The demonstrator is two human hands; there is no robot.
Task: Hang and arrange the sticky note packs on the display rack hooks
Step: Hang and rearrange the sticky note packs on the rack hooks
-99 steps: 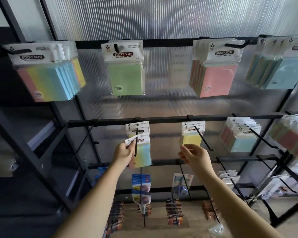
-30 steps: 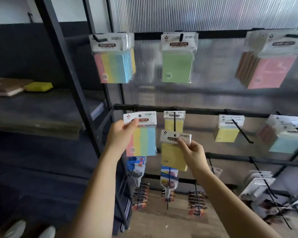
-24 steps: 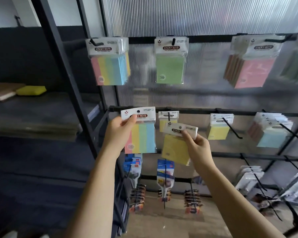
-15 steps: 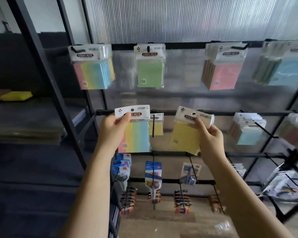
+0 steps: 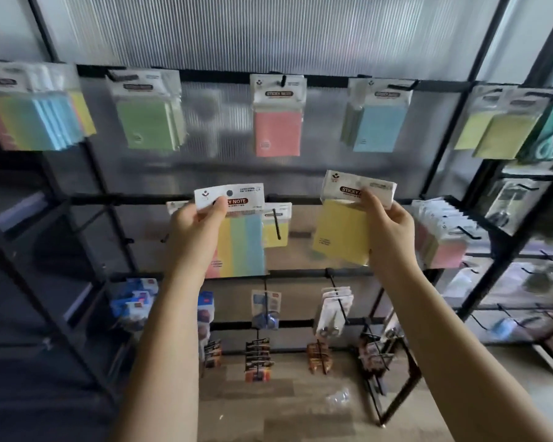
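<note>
The yellow pack (image 5: 342, 231) has come right off the middle-row hook (image 5: 276, 223), where a second ago it hung in front of a smaller yellow one; the right hand (image 5: 388, 224) now pinches its header card and holds it in the air at about 2 o'clock from that hook, tilted, touching no hook. The left hand (image 5: 195, 228) still grips the striped pack (image 5: 237, 231) by its card, thumb across the label, just left of the hook at about 9 o'clock, also unhung. Only the small pack (image 5: 276, 232) remains on the hook. Both packs are therefore free and in transit, so the sorting is mid-way: I judge the yellow one is headed toward the yellow packs (image 5: 498, 132) at the top right, about 1 o'clock, while the striped one belongs with the striped stack (image 5: 35, 122) at top left.
</note>
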